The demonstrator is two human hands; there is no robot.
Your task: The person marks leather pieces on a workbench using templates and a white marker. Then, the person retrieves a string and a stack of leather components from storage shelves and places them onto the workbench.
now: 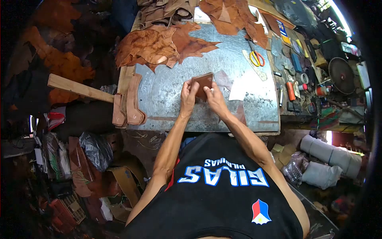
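Observation:
Over the middle of the metal-topped table [159, 95], both my hands hold a small stack of brown leather pieces [204, 81]. My left hand [188, 95] grips the stack's left edge, its thumb on the near face. On the right edge, my right hand [214, 97] is closed with its thumb on the face too. Just right of the stack lie a thin translucent piece [223, 79] and a white sheet [238, 88]. Cut leather pieces in curved shapes [133, 99] are stacked at the table's left edge.
Large brown hides [149, 46] cover the table's back left, with more hides [234, 18] behind. Orange-handled scissors [256, 59] lie at the back right. Beyond the right edge are tools, an orange cylinder [291, 91] and a round disc [341, 75]. A wooden bar [79, 87] juts out left.

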